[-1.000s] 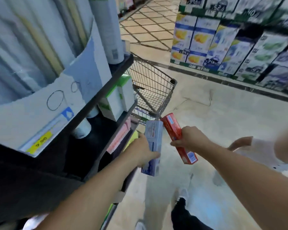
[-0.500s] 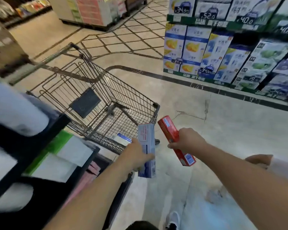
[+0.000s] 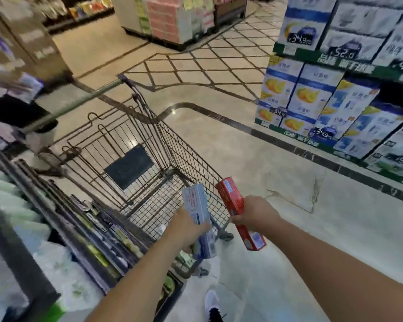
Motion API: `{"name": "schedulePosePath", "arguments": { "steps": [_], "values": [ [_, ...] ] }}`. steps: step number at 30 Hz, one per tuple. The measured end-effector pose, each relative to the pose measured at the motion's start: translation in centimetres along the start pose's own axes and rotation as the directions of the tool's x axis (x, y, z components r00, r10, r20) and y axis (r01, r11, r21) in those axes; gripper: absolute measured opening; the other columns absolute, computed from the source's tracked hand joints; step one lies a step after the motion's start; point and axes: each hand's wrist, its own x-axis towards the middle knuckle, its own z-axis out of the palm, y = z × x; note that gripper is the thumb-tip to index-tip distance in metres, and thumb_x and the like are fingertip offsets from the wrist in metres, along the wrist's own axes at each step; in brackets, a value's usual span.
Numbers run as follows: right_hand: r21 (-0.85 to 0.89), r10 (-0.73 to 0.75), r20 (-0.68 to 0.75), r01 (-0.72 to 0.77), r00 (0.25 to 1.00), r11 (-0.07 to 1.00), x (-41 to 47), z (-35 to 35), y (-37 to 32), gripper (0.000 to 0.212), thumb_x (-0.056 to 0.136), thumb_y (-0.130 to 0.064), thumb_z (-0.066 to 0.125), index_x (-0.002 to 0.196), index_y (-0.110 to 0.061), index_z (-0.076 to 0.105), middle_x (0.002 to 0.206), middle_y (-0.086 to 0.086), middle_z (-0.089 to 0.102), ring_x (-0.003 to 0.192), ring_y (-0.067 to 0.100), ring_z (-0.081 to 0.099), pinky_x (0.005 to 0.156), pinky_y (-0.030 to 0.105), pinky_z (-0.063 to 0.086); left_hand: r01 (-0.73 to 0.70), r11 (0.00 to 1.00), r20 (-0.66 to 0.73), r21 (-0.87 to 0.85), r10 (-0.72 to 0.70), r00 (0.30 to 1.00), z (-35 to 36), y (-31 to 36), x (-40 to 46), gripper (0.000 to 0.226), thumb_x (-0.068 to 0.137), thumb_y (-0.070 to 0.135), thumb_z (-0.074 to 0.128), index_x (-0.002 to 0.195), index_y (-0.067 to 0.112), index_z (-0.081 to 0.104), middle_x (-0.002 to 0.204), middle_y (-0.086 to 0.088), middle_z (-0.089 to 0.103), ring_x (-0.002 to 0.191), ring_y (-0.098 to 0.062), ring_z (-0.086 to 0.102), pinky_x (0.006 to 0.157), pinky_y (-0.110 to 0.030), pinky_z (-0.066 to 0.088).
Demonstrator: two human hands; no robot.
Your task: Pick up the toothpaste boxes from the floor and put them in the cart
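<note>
My left hand (image 3: 184, 228) grips a pale blue toothpaste box (image 3: 197, 208) around its middle, held upright over the near corner of the wire shopping cart (image 3: 149, 135). My right hand (image 3: 251, 214) grips a red toothpaste box (image 3: 232, 198), tilted, just outside the cart's near right rim. The two boxes are side by side and a little apart. The cart basket has a dark panel on its far wall, and some small packs lie on its mesh bottom near my left hand.
A dark shelf unit (image 3: 63, 228) with packaged goods runs along the left, close to the cart. Stacked blue and white product boxes (image 3: 323, 108) with price tags line the right. Open marble floor (image 3: 289, 217) lies to the right. My shoe (image 3: 213, 305) shows at the bottom.
The view has swung left and forward, bringing the whole cart into sight. Both hands with their boxes have moved up to the cart's near corner.
</note>
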Motion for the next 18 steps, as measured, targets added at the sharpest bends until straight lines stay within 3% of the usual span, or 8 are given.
{"name": "schedulePosePath", "arguments": {
  "steps": [2, 5, 7, 9, 11, 14, 16, 18],
  "values": [
    [0.016, -0.024, 0.023, 0.023, 0.999, 1.0, 2.9, -0.5, -1.2, 0.045, 0.079, -0.043, 0.073, 0.11, -0.012, 0.064, 0.091, 0.004, 0.066, 0.078, 0.019, 0.066, 0.073, 0.032, 0.059, 0.044, 0.999, -0.043, -0.017, -0.045, 0.998, -1.0, -0.4, 1.8, 0.065, 0.076, 0.048, 0.073, 0.126, 0.017, 0.047, 0.098, 0.004, 0.063, 0.076, -0.012, 0.067, 0.044, -0.021, 0.054],
    [0.053, -0.082, 0.08, 0.078, 0.993, 0.996, 6.9, -0.2, -3.0, 0.037, 0.081, -0.035, 0.069, 0.107, -0.008, 0.066, 0.091, 0.007, 0.07, 0.076, 0.02, 0.069, 0.074, 0.036, 0.061, 0.159, 0.981, -0.067, -0.115, -0.167, 0.984, -1.7, -1.0, 3.7, 0.06, 0.082, 0.041, 0.074, 0.125, 0.016, 0.041, 0.095, 0.006, 0.056, 0.076, -0.014, 0.064, 0.047, -0.027, 0.057],
    [0.056, -0.12, 0.136, 0.114, 0.983, 0.992, 9.6, 0.4, -4.3, 0.034, 0.082, -0.033, 0.068, 0.103, -0.007, 0.065, 0.089, 0.008, 0.07, 0.077, 0.021, 0.07, 0.076, 0.039, 0.061, 0.204, 0.969, -0.098, -0.137, -0.218, 0.971, -1.7, -1.4, 4.6, 0.057, 0.086, 0.036, 0.072, 0.127, 0.015, 0.039, 0.09, 0.012, 0.046, 0.072, -0.005, 0.053, 0.043, -0.014, 0.047],
    [0.046, -0.167, 0.188, 0.162, 0.968, 0.986, 12.3, 1.0, -5.5, 0.033, 0.082, -0.033, 0.07, 0.102, -0.007, 0.065, 0.088, 0.007, 0.069, 0.078, 0.021, 0.069, 0.076, 0.038, 0.061, 0.235, 0.96, -0.12, -0.151, -0.253, 0.96, -1.6, -1.9, 6.1, 0.06, 0.085, 0.041, 0.072, 0.13, 0.014, 0.043, 0.092, 0.01, 0.048, 0.072, -0.005, 0.052, 0.05, -0.013, 0.045],
    [0.031, -0.222, 0.236, 0.221, 0.946, 0.975, 15.0, 1.7, -6.5, 0.028, 0.084, -0.033, 0.069, 0.101, -0.011, 0.065, 0.085, 0.005, 0.068, 0.073, 0.018, 0.067, 0.068, 0.03, 0.059, 0.28, 0.943, -0.115, -0.179, -0.303, 0.946, -1.0, -2.8, 8.0, 0.067, 0.08, 0.051, 0.07, 0.132, 0.017, 0.046, 0.099, 0.006, 0.058, 0.076, -0.01, 0.059, 0.06, -0.022, 0.052],
    [0.026, -0.247, 0.306, 0.252, 0.919, 0.967, 19.2, 3.5, -7.2, 0.021, 0.083, -0.024, 0.067, 0.099, -0.01, 0.065, 0.071, -0.001, 0.058, 0.06, 0.01, 0.059, 0.051, 0.021, 0.048, 0.387, 0.886, -0.094, -0.254, -0.421, 0.902, -0.2, -3.7, 10.8, 0.057, 0.082, 0.047, 0.07, 0.122, 0.018, 0.04, 0.103, 0.002, 0.063, 0.079, -0.015, 0.064, 0.065, -0.029, 0.055],
    [0.009, -0.224, 0.354, 0.237, 0.908, 0.972, 22.2, 5.4, -7.2, 0.024, 0.082, -0.02, 0.068, 0.102, -0.007, 0.065, 0.075, 0.0, 0.061, 0.067, 0.014, 0.064, 0.062, 0.026, 0.056, 0.434, 0.847, -0.075, -0.306, -0.476, 0.876, 0.6, -4.4, 12.9, 0.058, 0.084, 0.043, 0.071, 0.123, 0.02, 0.035, 0.115, 0.0, 0.063, 0.089, -0.019, 0.065, 0.076, -0.036, 0.058],
    [0.012, -0.196, 0.387, 0.207, 0.901, 0.978, 24.9, 7.7, -6.9, 0.025, 0.084, -0.017, 0.069, 0.106, -0.007, 0.065, 0.087, 0.005, 0.067, 0.076, 0.017, 0.068, 0.074, 0.032, 0.06, 0.461, 0.822, -0.045, -0.335, -0.503, 0.863, 1.8, -5.5, 15.4, 0.059, 0.084, 0.044, 0.07, 0.125, 0.018, 0.037, 0.112, 0.0, 0.063, 0.089, -0.019, 0.065, 0.079, -0.039, 0.059]
  ]
}}
